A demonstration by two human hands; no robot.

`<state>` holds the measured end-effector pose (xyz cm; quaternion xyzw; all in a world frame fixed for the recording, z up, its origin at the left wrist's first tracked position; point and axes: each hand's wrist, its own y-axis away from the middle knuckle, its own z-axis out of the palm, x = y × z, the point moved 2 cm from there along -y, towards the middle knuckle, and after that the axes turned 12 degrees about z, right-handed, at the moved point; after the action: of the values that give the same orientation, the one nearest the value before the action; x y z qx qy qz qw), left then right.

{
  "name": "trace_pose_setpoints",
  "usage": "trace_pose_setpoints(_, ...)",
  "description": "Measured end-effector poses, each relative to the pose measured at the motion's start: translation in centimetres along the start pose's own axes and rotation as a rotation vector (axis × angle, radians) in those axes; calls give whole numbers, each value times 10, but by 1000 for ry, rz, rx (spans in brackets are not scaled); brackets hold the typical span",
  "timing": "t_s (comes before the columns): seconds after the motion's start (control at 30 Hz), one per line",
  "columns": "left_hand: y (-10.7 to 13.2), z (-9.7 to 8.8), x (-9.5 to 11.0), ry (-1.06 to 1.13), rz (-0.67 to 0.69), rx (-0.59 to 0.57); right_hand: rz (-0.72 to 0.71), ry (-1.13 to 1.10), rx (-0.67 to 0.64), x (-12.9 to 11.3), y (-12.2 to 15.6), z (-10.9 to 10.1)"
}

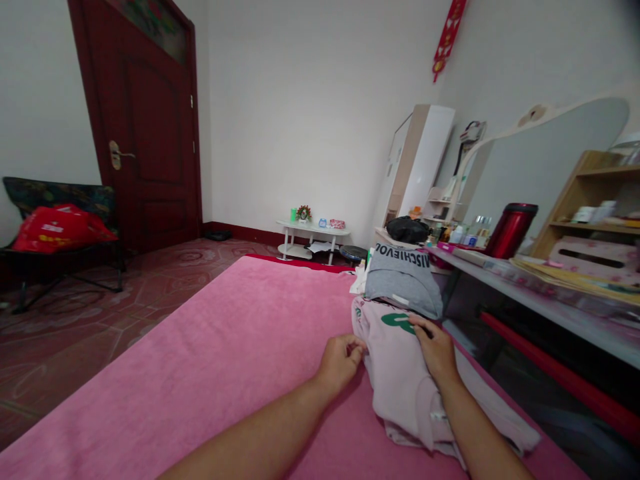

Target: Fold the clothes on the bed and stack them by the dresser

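My left hand (344, 360) has its fingers curled nearly closed right at the left side of a pale pink top (400, 383); can't tell if there's fabric in the pinch. Right hand (438, 352) is half curled, fingertips on the green print (393, 321), & again idk if it's gripping or just resting, bc the palm side's hidden.

The top lies along the right edge of the pink bed (225, 353), a bit rumpled. Prob light, soft, kinda floppy, no slip or breakage worries imo. Best hold is prob both sides of the body w/ a few layers pinched, since a single layer would likely sag.

Just past it, near the far right corner, there's a gray shirt (403, 285) w/ black lettering.

Hard to see: my right forearm covers part of the top, fold layers underneath are anyone's guess, & the bed's near edge is cut off.
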<state>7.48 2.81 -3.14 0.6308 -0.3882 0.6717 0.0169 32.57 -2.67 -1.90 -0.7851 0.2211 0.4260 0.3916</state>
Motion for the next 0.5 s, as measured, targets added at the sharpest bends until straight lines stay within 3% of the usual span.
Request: trace_pose_setpoints(0.5, 1, 1, -2, -17, 31, -2, 2, -7, -9, -2, 1, -1)
